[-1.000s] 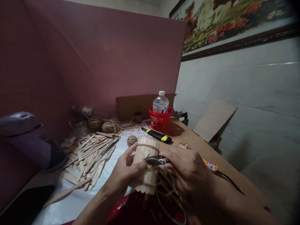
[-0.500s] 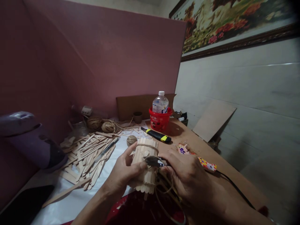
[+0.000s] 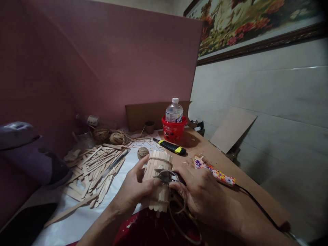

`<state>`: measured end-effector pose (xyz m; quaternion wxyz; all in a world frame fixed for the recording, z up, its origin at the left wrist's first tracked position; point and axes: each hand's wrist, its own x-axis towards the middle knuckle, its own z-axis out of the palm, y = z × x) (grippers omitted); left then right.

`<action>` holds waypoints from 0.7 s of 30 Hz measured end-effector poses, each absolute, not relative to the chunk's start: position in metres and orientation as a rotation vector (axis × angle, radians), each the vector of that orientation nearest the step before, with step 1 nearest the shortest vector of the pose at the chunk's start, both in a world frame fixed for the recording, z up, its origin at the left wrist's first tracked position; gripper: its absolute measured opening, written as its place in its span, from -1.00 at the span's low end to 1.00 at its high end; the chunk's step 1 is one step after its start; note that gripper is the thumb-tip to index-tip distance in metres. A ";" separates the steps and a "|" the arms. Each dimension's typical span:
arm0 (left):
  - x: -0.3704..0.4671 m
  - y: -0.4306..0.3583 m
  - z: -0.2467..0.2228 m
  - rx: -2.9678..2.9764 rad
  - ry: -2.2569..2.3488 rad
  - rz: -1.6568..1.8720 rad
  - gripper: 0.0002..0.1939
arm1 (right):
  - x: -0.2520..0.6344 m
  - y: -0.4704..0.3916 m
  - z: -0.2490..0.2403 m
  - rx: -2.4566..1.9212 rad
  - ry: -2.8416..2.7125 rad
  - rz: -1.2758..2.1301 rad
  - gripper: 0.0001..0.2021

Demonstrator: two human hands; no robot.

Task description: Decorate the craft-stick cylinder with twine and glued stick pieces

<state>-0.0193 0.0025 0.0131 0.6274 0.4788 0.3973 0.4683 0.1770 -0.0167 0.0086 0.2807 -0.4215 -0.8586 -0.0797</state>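
My left hand (image 3: 133,186) is closed around the side of a small cylinder of craft sticks (image 3: 156,165), bound with twine near its top and bottom. Its thumb presses the near face. In my right hand (image 3: 202,191) is a pair of cutting pliers (image 3: 165,176), the dark pointed jaws parted and lying against the front of the cylinder. Fingers hide most of the pliers' handles. Below the right hand hangs a thin pale loop of cord (image 3: 183,234).
Loose craft sticks (image 3: 102,171) and twine balls (image 3: 117,138) lie left. Behind the cylinder are a small twine ball (image 3: 142,152), a utility knife (image 3: 171,147) and a red bucket (image 3: 173,131) holding a bottle (image 3: 174,111). A flowered corded tool (image 3: 220,175) lies right.
The pliers' jaws have parted and now show two separate points on the cylinder's face. My right hand has turned slightly; my left hand keeps its hold. The view has shifted a little.
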 end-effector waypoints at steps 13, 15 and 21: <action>-0.023 0.006 0.006 1.069 0.810 1.030 -0.07 | 0.171 -0.016 -0.002 -1.087 -2.225 -0.114 -0.87; -0.023 0.006 0.006 1.056 0.801 1.028 -0.06 | 0.171 -0.017 -0.004 -1.096 -2.211 -0.082 -0.85; -0.020 0.003 0.013 1.039 0.885 1.042 -0.02 | 0.168 -0.016 -0.009 -1.114 -2.169 -0.090 -0.76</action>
